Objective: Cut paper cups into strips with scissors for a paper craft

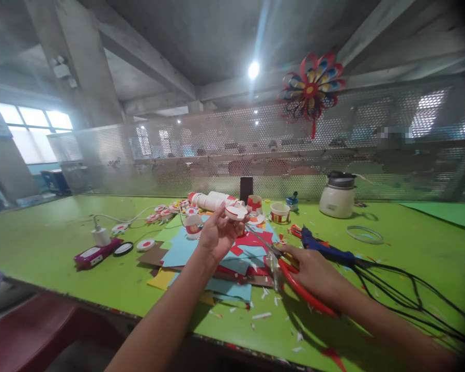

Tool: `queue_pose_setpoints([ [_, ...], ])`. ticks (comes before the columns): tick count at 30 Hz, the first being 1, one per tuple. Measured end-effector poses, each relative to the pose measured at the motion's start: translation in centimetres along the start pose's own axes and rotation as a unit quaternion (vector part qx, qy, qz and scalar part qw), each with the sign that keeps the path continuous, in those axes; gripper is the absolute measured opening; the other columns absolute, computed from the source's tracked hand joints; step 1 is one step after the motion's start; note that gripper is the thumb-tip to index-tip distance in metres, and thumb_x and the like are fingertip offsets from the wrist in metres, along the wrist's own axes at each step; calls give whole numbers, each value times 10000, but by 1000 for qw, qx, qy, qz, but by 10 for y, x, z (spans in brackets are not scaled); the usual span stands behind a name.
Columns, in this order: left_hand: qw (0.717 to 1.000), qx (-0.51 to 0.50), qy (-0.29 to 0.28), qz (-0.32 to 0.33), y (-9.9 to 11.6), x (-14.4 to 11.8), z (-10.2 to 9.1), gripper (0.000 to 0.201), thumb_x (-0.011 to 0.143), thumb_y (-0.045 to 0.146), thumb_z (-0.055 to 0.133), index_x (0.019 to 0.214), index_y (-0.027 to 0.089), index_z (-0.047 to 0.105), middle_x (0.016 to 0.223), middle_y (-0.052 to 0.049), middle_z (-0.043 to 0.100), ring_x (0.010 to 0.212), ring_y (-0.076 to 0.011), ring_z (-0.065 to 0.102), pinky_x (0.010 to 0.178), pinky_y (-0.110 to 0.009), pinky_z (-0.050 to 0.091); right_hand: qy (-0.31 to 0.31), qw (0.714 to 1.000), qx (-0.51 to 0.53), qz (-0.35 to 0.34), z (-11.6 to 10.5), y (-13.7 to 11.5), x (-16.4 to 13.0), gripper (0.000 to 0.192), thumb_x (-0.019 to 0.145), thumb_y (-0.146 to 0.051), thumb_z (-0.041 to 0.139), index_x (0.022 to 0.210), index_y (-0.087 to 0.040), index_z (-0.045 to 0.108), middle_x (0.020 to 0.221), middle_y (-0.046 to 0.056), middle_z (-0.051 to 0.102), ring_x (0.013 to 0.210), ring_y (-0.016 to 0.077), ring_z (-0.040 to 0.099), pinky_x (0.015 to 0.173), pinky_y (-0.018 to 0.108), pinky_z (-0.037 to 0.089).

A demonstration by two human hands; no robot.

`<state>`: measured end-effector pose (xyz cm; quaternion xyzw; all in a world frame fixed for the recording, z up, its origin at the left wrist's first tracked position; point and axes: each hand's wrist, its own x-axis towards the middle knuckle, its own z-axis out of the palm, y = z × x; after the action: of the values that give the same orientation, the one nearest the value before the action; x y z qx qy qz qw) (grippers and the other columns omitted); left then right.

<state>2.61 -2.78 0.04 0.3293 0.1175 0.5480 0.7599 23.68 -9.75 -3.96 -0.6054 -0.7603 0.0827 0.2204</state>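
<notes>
My left hand (pixel 219 235) is raised over the middle of the table, its fingers pinching a white round paper cup piece (pixel 235 212) with a reddish edge. My right hand (pixel 313 266) grips a pair of scissors (pixel 292 281) by the red handles. The scissor blades are spread apart, the upper one pointing toward the cup piece and the other downward. Below both hands lies a pile of coloured paper (pixel 228 261), mostly light blue, red and brown. A white and red paper cup (pixel 194 227) stands just left of my left hand.
Behind are stacked paper cups (pixel 209 200), a paper tub (pixel 279 213) and a white pot (pixel 337 196). Blue glue guns (pixel 327 248) with black cords lie right. Left are a purple power strip (pixel 96 253), a tape roll (pixel 123 249) and several red-white pieces (pixel 158 213). Scraps (pixel 261 315) litter the front.
</notes>
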Motion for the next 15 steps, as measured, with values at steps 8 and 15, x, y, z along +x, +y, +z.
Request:
queue_pose_setpoints([
  [8,999,1,-41,-4,0,4,-12,279,880,271,505,978,56,653,926,-186,711,850,-216,699,636,-222,531,23,999,-6,29,6,11,11,471,823,-393,561,1225,-168,661,1079,144,746,953,304,688,773,351,487],
  [15,973,182,-56,127,-15,9,-15,389,685,251,775,1041,144,656,986,-81,700,878,-182,659,738,-254,500,12,1000,4,22,6,4,6,401,817,-425,580,1145,-229,698,1035,94,761,913,276,694,717,301,474],
])
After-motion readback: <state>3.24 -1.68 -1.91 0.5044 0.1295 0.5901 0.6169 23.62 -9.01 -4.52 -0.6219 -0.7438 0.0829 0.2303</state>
